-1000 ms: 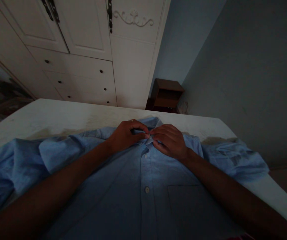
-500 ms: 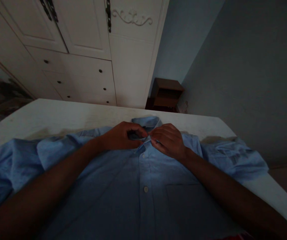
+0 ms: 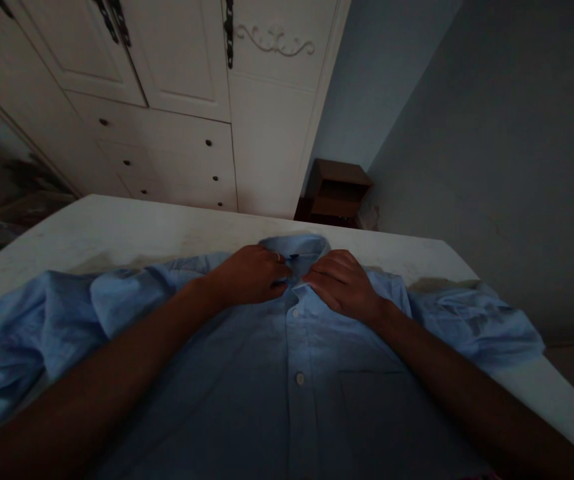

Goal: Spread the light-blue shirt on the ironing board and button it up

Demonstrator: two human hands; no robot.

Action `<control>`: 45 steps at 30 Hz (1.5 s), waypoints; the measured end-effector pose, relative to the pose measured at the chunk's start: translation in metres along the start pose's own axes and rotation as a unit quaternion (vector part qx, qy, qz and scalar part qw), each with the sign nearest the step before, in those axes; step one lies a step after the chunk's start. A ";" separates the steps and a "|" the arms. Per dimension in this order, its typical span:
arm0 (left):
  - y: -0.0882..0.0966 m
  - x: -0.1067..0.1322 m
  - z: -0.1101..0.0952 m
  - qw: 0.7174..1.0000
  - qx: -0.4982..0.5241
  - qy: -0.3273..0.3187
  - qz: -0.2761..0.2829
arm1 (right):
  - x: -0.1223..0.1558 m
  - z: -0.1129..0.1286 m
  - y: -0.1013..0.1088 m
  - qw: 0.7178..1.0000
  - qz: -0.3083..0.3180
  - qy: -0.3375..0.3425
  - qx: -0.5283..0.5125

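A light blue button-up shirt (image 3: 247, 373) lies front side up, its sleeves spread to both sides. At its neck, my left hand (image 3: 249, 275) is closed on the left side of the collar, and a ring shows on one finger. Across the neck opening, my right hand (image 3: 344, 283) pinches the right collar edge. A small gap separates the two hands. Below them, a white button (image 3: 295, 313) and a lower button (image 3: 300, 379) show on the front placket. Behind the hands stands the back of the collar (image 3: 301, 244).
The shirt rests on a white table (image 3: 167, 227) with angled far corners. Beyond it stands a white wardrobe (image 3: 271, 147) with drawers and dark knobs. A small brown nightstand (image 3: 341, 187) is in the corner beside the grey wall (image 3: 507, 167).
My hands have moved apart at the collar, where their fingertips met before. The left fingers have curled in, and the neck opening is wider. The view has shifted slightly.
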State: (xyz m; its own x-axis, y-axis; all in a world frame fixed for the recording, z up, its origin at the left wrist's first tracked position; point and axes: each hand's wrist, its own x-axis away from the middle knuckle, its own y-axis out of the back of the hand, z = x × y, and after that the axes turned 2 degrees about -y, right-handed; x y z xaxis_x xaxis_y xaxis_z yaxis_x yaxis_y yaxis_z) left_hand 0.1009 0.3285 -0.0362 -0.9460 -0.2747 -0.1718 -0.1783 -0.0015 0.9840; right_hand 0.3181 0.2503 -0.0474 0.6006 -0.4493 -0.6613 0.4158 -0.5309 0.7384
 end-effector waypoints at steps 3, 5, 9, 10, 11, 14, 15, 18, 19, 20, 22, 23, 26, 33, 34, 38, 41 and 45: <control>0.001 0.000 0.000 0.999 0.029 0.012 -0.007 | -0.002 0.001 0.000 1.000 0.020 0.003 0.003; 0.002 0.001 0.002 0.999 0.047 0.012 -0.004 | -0.004 0.002 -0.001 0.999 0.042 0.006 0.001; 0.002 0.001 0.006 0.999 0.031 0.013 0.009 | -0.006 0.002 0.001 0.997 0.074 0.019 -0.002; 0.002 0.000 0.006 1.000 0.022 0.016 0.011 | -0.005 0.002 0.002 0.997 0.074 0.021 0.004; 0.002 0.000 0.005 1.000 0.014 0.019 0.014 | -0.005 0.001 0.002 0.997 0.073 0.022 0.012; 0.003 -0.001 0.002 0.999 -0.017 0.038 0.027 | -0.003 0.000 0.003 0.997 0.067 0.018 0.036; 0.005 -0.001 0.000 0.998 -0.028 0.047 0.032 | -0.003 0.000 0.003 0.997 0.065 0.016 0.041; 0.008 -0.001 -0.004 0.996 -0.053 0.062 0.045 | -0.002 -0.001 0.004 0.997 0.059 0.015 0.048; 0.008 -0.001 -0.005 0.995 -0.057 0.061 0.047 | -0.002 -0.001 0.004 0.997 0.055 0.015 0.048; 0.008 -0.001 -0.005 0.995 -0.061 0.057 0.048 | -0.002 -0.001 0.004 0.997 0.051 0.015 0.048; 0.008 -0.001 -0.005 0.996 -0.063 0.046 0.044 | -0.002 -0.001 0.004 0.998 0.044 0.015 0.043; 0.007 -0.002 -0.004 0.997 -0.060 0.041 0.037 | -0.001 -0.001 0.004 0.998 0.040 0.014 0.035; 0.006 -0.003 -0.002 0.999 -0.029 0.038 0.003 | 0.000 0.001 0.003 0.999 0.037 0.006 -0.004; 0.007 -0.002 -0.006 0.995 -0.005 0.006 -0.095 | 0.001 0.005 0.002 0.998 0.024 -0.022 -0.048; 0.007 -0.002 -0.008 0.994 -0.012 0.000 -0.112 | 0.001 0.005 0.002 0.998 0.020 -0.023 -0.052; 0.009 -0.002 -0.015 0.989 0.003 -0.015 -0.148 | 0.004 0.004 0.000 0.997 -0.002 -0.030 -0.070; 0.011 -0.001 -0.019 0.993 0.034 -0.004 -0.115 | 0.006 0.003 -0.001 0.996 -0.012 -0.039 -0.081; 0.010 0.000 -0.020 0.997 0.070 0.022 -0.031 | 0.006 0.003 -0.001 0.995 -0.017 -0.043 -0.084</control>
State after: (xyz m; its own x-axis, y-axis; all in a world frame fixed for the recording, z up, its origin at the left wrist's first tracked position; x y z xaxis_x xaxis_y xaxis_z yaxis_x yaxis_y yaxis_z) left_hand 0.1043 0.3095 -0.0253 -0.9196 -0.3205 -0.2271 -0.2751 0.1128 0.9548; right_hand 0.3192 0.2460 -0.0519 0.5265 -0.4973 -0.6896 0.5477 -0.4220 0.7225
